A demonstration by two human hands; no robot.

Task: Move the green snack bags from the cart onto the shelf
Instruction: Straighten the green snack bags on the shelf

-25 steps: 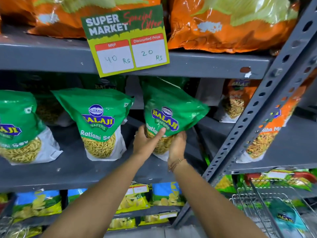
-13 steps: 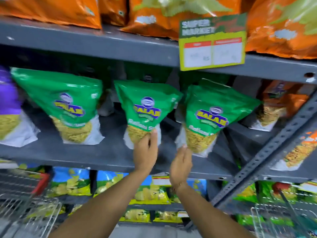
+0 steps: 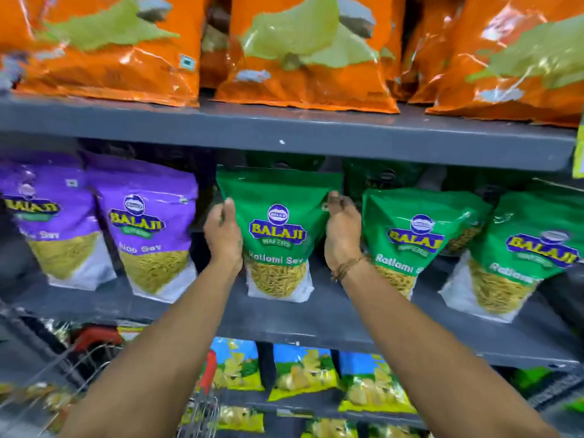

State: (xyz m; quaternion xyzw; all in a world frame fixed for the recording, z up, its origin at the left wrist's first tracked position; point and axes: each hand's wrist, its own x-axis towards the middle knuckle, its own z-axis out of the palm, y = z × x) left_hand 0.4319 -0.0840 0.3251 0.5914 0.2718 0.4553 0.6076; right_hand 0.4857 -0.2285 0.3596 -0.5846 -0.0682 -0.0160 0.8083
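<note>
Three green snack bags stand in a row on the grey middle shelf (image 3: 316, 314). The leftmost green bag (image 3: 278, 235) sits upright between my hands. My left hand (image 3: 222, 238) grips its left edge, and my right hand (image 3: 343, 235) is cupped against its right edge. A second green bag (image 3: 414, 238) and a third (image 3: 524, 254) lean to the right of it, and more green bags sit in shadow behind them. The wire cart (image 3: 94, 343) with its red handle shows at the lower left; its contents are blurred.
Two purple snack bags (image 3: 142, 229) stand just left of the held bag. Orange bags (image 3: 300, 58) fill the shelf above, whose grey edge (image 3: 284, 134) hangs close over the green bags. Blue-and-yellow chip bags (image 3: 300, 374) line the shelf below.
The view has swung left. Both hands moved from the right-hand green bag, past the middle one, to the leftmost green bag and now clasp its sides.
</note>
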